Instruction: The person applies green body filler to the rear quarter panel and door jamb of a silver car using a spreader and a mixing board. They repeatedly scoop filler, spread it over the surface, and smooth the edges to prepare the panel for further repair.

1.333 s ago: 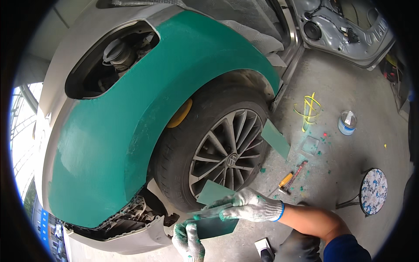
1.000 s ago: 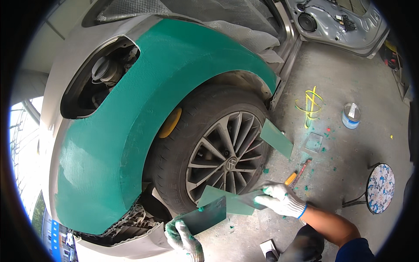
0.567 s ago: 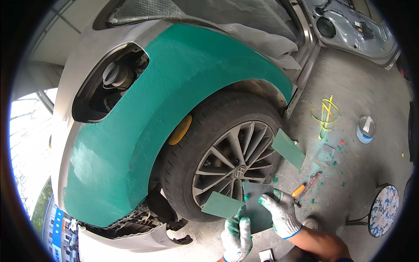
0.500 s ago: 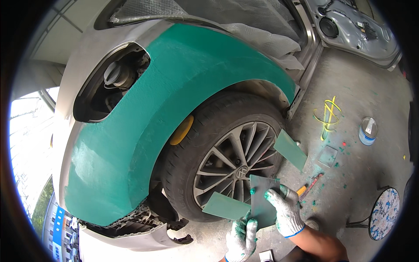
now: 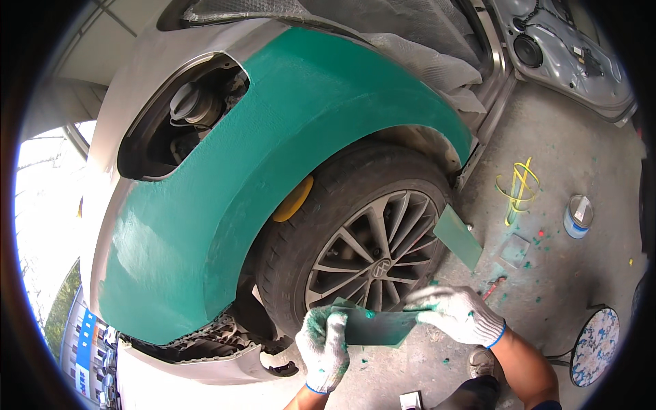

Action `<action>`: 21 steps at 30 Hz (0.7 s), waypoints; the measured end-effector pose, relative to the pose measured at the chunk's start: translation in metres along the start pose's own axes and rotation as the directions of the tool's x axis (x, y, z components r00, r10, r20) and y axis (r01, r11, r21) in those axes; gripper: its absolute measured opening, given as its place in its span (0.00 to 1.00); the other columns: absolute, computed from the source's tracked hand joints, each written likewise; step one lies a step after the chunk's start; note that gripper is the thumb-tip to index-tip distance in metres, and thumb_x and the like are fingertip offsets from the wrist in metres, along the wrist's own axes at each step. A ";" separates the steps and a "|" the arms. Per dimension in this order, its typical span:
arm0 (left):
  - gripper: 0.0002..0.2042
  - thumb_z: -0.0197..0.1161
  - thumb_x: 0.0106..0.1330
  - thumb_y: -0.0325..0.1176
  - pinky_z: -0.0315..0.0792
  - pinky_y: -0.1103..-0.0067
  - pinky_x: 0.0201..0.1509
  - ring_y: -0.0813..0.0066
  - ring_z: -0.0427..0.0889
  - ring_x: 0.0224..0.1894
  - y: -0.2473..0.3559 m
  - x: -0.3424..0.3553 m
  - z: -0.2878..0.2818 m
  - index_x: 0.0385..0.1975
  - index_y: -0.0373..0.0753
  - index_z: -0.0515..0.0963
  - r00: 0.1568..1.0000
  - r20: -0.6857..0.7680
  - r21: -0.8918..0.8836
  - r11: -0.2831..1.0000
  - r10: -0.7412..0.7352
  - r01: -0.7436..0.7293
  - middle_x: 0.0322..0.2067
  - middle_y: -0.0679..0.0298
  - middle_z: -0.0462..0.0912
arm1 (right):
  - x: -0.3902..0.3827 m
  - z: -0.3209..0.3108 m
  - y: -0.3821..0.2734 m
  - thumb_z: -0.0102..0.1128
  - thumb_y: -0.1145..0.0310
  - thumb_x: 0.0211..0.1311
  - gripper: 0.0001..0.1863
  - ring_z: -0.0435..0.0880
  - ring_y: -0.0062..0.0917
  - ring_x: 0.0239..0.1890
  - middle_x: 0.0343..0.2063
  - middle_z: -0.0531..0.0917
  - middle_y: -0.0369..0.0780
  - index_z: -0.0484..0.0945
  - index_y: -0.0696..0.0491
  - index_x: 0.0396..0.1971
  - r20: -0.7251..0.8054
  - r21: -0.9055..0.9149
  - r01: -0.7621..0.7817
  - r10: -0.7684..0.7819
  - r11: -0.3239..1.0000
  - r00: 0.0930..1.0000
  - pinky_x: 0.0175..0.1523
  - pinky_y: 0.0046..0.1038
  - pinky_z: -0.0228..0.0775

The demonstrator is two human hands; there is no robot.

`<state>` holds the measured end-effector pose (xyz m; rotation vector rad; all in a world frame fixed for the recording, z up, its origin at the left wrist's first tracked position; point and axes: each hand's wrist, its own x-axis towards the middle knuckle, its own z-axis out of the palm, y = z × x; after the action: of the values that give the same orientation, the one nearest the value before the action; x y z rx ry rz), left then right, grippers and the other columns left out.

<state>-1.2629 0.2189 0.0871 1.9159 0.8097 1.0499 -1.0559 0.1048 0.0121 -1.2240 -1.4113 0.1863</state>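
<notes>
Both my hands wear white knit gloves smeared with green. My left hand grips the left end of a flat green-coated spreader board held level in front of the car wheel. My right hand is closed on the board's right end, and whether it also holds a second blade I cannot tell. Above the wheel, the car fender is covered in green filler. Another green-coated board leans on the ground against the tyre's right side.
A small tin with a blue band stands on the concrete at right, near yellow paint marks and green splatter. A round spotted stool seat is at lower right. An open car door panel is at top right. My shoe is below.
My view has shifted closer to the wheel. Both hands have come together in front of the tyre, and the two green boards now lie one over the other between them.
</notes>
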 end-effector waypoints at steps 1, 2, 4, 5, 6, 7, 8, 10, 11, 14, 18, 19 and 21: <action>0.10 0.59 0.73 0.34 0.71 0.82 0.46 0.81 0.75 0.37 0.006 0.005 0.002 0.40 0.31 0.78 0.997 -0.070 -0.054 0.998 -0.022 0.018 0.36 0.62 0.83 | -0.002 0.003 0.010 0.64 0.68 0.63 0.10 0.85 0.22 0.35 0.43 0.85 0.42 0.85 0.59 0.38 -0.117 0.075 -0.130 0.138 0.989 0.983 0.36 0.23 0.76; 0.12 0.57 0.74 0.34 0.72 0.81 0.46 0.80 0.77 0.38 0.002 0.009 0.002 0.42 0.28 0.77 0.993 -0.118 -0.086 0.996 0.025 -0.035 0.37 0.59 0.84 | -0.001 -0.010 0.005 0.65 0.71 0.63 0.09 0.84 0.20 0.36 0.39 0.87 0.39 0.85 0.60 0.38 -0.211 0.183 -0.336 0.371 0.924 0.904 0.38 0.22 0.76; 0.13 0.57 0.74 0.35 0.72 0.81 0.46 0.80 0.77 0.38 0.012 0.016 0.009 0.43 0.29 0.77 0.986 -0.150 0.003 0.998 0.068 -0.068 0.39 0.59 0.84 | 0.010 -0.019 -0.010 0.64 0.71 0.63 0.08 0.82 0.17 0.33 0.33 0.87 0.37 0.85 0.60 0.37 -0.210 0.501 -0.435 0.593 0.748 0.777 0.37 0.22 0.74; 0.13 0.57 0.75 0.36 0.72 0.80 0.47 0.80 0.76 0.39 0.010 0.018 0.011 0.45 0.29 0.76 0.990 -0.131 -0.048 0.997 0.050 -0.057 0.40 0.59 0.83 | 0.018 -0.013 -0.021 0.64 0.72 0.64 0.08 0.81 0.15 0.32 0.29 0.87 0.35 0.84 0.61 0.37 -0.211 0.607 -0.412 0.638 0.679 0.740 0.37 0.21 0.73; 0.13 0.57 0.75 0.35 0.72 0.80 0.47 0.80 0.76 0.39 0.012 0.017 0.017 0.45 0.29 0.76 0.988 -0.147 -0.081 0.995 0.049 -0.061 0.40 0.60 0.83 | 0.024 -0.008 -0.023 0.64 0.71 0.64 0.08 0.79 0.14 0.30 0.28 0.86 0.34 0.85 0.60 0.36 -0.208 0.598 -0.428 0.647 0.678 0.734 0.37 0.21 0.71; 0.13 0.57 0.75 0.35 0.72 0.80 0.47 0.80 0.76 0.39 0.015 0.015 0.021 0.46 0.29 0.76 0.986 -0.163 -0.109 0.993 0.037 -0.055 0.40 0.60 0.83 | 0.027 0.004 -0.020 0.65 0.71 0.64 0.07 0.78 0.13 0.30 0.27 0.85 0.33 0.85 0.60 0.36 -0.170 0.621 -0.440 0.660 0.649 0.732 0.36 0.21 0.70; 0.13 0.56 0.75 0.34 0.72 0.80 0.47 0.80 0.76 0.39 0.018 0.016 0.028 0.46 0.29 0.76 0.986 -0.167 -0.145 0.988 0.023 -0.048 0.40 0.61 0.83 | 0.029 0.012 -0.017 0.65 0.72 0.64 0.07 0.77 0.12 0.30 0.27 0.85 0.33 0.85 0.60 0.36 -0.143 0.639 -0.454 0.676 0.621 0.723 0.35 0.21 0.69; 0.11 0.56 0.75 0.32 0.70 0.82 0.39 0.81 0.75 0.34 0.031 0.024 0.041 0.47 0.29 0.75 0.992 -0.082 -0.175 0.981 -0.099 0.083 0.35 0.66 0.81 | 0.044 0.022 -0.034 0.67 0.70 0.63 0.08 0.75 0.11 0.30 0.26 0.83 0.30 0.85 0.59 0.36 -0.081 0.733 -0.463 0.740 0.498 0.668 0.35 0.20 0.69; 0.11 0.56 0.75 0.31 0.70 0.82 0.38 0.81 0.75 0.34 0.033 0.025 0.042 0.47 0.28 0.75 0.994 -0.004 -0.114 0.988 -0.108 0.107 0.34 0.65 0.81 | 0.052 0.019 -0.042 0.67 0.70 0.63 0.09 0.76 0.12 0.30 0.28 0.84 0.31 0.85 0.59 0.38 -0.060 0.761 -0.482 0.788 0.433 0.612 0.37 0.20 0.69; 0.09 0.58 0.72 0.27 0.73 0.79 0.34 0.77 0.78 0.26 0.054 0.021 0.031 0.46 0.29 0.76 0.982 0.144 0.046 0.992 -0.124 0.118 0.28 0.58 0.82 | 0.077 0.007 -0.062 0.67 0.69 0.63 0.11 0.77 0.12 0.32 0.30 0.84 0.31 0.84 0.60 0.41 -0.007 0.847 -0.467 0.882 0.256 0.471 0.40 0.20 0.71; 0.12 0.58 0.72 0.33 0.73 0.78 0.47 0.74 0.79 0.38 0.086 0.020 -0.003 0.45 0.28 0.78 0.879 0.212 0.116 0.904 -0.428 0.412 0.38 0.57 0.84 | 0.123 -0.021 -0.076 0.67 0.69 0.63 0.12 0.78 0.14 0.32 0.31 0.85 0.34 0.84 0.59 0.42 -0.204 0.766 -0.488 0.878 0.418 0.432 0.40 0.21 0.72; 0.13 0.56 0.74 0.34 0.73 0.78 0.43 0.75 0.79 0.36 0.095 0.025 -0.008 0.47 0.30 0.78 0.880 0.212 0.155 0.904 -0.424 0.398 0.36 0.58 0.83 | 0.139 -0.030 -0.081 0.66 0.72 0.63 0.11 0.79 0.15 0.34 0.31 0.86 0.36 0.83 0.60 0.43 -0.292 0.690 -0.483 0.818 0.539 0.497 0.40 0.21 0.73; 0.14 0.52 0.76 0.34 0.72 0.78 0.48 0.77 0.76 0.42 0.118 0.029 -0.024 0.51 0.30 0.76 0.784 0.208 0.148 0.811 -0.585 0.565 0.40 0.58 0.81 | 0.172 -0.038 -0.084 0.63 0.76 0.64 0.11 0.83 0.20 0.38 0.36 0.86 0.40 0.82 0.61 0.45 -0.465 0.475 -0.439 0.641 0.763 0.611 0.43 0.23 0.76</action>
<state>-1.2527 0.1933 0.2078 1.6432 1.2030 0.3983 -1.0273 0.1746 0.1921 -1.2595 -0.3773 0.3904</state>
